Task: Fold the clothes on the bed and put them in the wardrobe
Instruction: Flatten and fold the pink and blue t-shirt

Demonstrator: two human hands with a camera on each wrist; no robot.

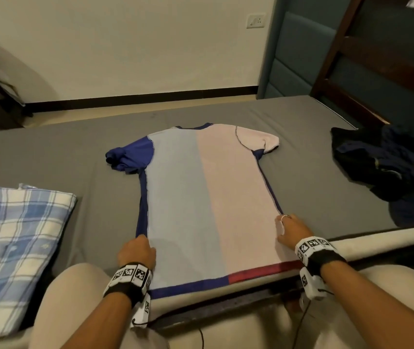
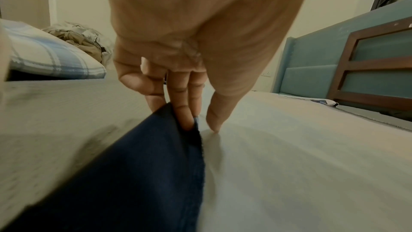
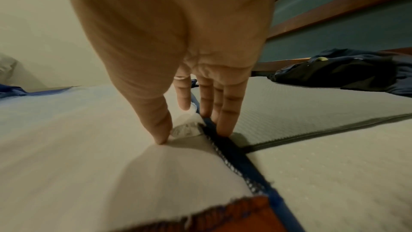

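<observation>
T-shirt (image 1: 208, 197) lies flat on bed (image 1: 49, 152), btwn both hands. Left hand (image 1: 136, 250) pinches its navy side edge; wrist cam shows fingers (image 2: 185, 112) tucked under, thumb on top. Right hand (image 1: 294, 230) pinches opp. side seam, clear only in wrist view. Dark clothes (image 1: 387, 167) right of right hand; plaid pillow (image 1: 17, 248) left of left.

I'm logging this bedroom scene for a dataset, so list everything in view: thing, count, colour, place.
Short-sleeved T-shirt: one, light blue and pink halves with navy trim, spread flat mid-bed.
Heap of dark clothes: one, navy and black, right side of bed.
Checked pillow: one, blue and white, left side of bed.
Bed sheet: one, grey, covering the bed.
Wall socket: one, white, back wall.
Left hand: pinches shirt's left side seam.
Right hand: pinches shirt's right side seam.
</observation>
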